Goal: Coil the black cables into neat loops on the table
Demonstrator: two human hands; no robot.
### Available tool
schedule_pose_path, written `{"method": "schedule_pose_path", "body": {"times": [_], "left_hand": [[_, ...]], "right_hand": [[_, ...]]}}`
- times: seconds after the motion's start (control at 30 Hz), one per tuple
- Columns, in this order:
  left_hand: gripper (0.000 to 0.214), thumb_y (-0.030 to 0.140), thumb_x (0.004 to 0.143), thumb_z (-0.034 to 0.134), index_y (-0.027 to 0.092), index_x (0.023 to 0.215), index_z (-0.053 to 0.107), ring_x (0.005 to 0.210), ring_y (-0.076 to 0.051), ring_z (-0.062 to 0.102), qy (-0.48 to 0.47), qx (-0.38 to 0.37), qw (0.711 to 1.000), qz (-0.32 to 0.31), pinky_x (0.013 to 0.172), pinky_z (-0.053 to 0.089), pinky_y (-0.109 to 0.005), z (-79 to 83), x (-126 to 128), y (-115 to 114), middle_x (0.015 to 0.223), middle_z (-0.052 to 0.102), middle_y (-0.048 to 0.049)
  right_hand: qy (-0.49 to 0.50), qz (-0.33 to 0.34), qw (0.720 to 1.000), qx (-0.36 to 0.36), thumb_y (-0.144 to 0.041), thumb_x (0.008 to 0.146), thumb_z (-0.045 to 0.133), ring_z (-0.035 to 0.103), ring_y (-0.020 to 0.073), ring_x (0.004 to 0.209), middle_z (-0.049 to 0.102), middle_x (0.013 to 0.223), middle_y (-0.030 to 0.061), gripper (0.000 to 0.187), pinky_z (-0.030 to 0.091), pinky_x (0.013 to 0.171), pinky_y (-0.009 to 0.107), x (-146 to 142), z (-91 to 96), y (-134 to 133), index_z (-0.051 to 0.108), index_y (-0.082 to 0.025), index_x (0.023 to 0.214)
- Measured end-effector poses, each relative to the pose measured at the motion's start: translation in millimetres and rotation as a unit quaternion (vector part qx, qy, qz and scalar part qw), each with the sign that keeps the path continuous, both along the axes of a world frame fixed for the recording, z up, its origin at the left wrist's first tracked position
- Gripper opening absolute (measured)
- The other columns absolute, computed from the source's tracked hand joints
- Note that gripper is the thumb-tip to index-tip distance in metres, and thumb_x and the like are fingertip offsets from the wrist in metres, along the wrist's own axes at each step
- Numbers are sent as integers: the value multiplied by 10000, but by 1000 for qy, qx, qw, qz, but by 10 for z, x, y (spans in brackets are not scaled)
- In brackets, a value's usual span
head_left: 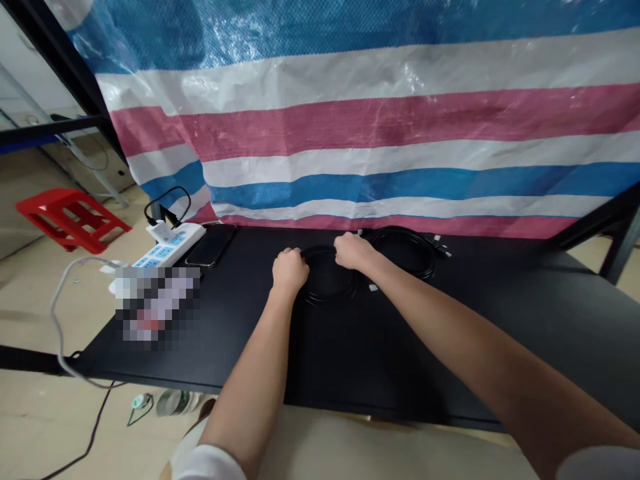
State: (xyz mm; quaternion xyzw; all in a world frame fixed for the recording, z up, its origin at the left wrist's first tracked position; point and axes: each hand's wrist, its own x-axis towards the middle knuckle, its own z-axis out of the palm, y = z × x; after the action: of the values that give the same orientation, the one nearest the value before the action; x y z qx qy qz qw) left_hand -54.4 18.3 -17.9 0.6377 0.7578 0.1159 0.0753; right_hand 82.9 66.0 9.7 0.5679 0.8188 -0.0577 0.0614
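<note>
hands (pixel 290 272) 2 | cable coils (pixel 329 301) 2 | power strip (pixel 170 245) 1 | phone (pixel 211 245) 1

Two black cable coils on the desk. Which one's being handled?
The left coil, the nearer one: the left hand and right hand are both on it. The right coil, further back, has no hand on it.

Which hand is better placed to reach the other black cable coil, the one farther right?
Probably the right hand: it rests on the near coil at the side closest to the far coil. The left hand sits at the near coil's opposite side, farther away.
</note>
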Motion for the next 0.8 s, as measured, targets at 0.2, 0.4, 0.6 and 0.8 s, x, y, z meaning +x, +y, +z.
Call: {"method": "schedule_pose_path", "body": {"times": [0.2, 0.4, 0.6, 0.8], "left_hand": [[408, 275, 775, 544, 171, 1170, 565, 1147, -297, 488, -49, 59, 996, 42, 936, 400, -429, 13, -23, -4, 1181, 556, -145], [415, 400, 648, 688, 241, 1027, 628, 1109, -282, 471, -80, 2, 972, -219, 943, 348, -462, 24, -10, -35, 1092, 585, -59], [362, 207, 754, 572, 193, 1114, 609, 1038, -240, 563, -61, -23, 970, -236, 919, 380, -392, -41, 13, -6, 1048, 653, -70], [323, 171, 823, 478, 186, 1096, 650, 1052, -227, 560, -40, 5, 962, -268, 926, 383, -368, -88, 103, -21, 1096, 651, -89]], "right_hand": [[11, -23, 1000, -15, -197, 768, 595, 624, 268, 1016, 670, 1070, 154, 275, 502, 773, 301, -132, 33, 283, 685, -152, 1024], [37, -33, 999, -12, -212, 751, 629, 644, 220, 899, 709, 863, 97, 97, 485, 716, 255, -207, -53, 591, 693, -183, 818], [135, -26, 990, 43, -241, 776, 624, 626, 229, 977, 687, 1012, 102, 231, 480, 797, 314, -156, -208, 617, 649, -190, 1000], [196, -56, 977, 65, -164, 759, 615, 572, 275, 1105, 638, 1145, 158, 399, 454, 895, 375, -23, -231, 424, 582, -149, 1157]]}}
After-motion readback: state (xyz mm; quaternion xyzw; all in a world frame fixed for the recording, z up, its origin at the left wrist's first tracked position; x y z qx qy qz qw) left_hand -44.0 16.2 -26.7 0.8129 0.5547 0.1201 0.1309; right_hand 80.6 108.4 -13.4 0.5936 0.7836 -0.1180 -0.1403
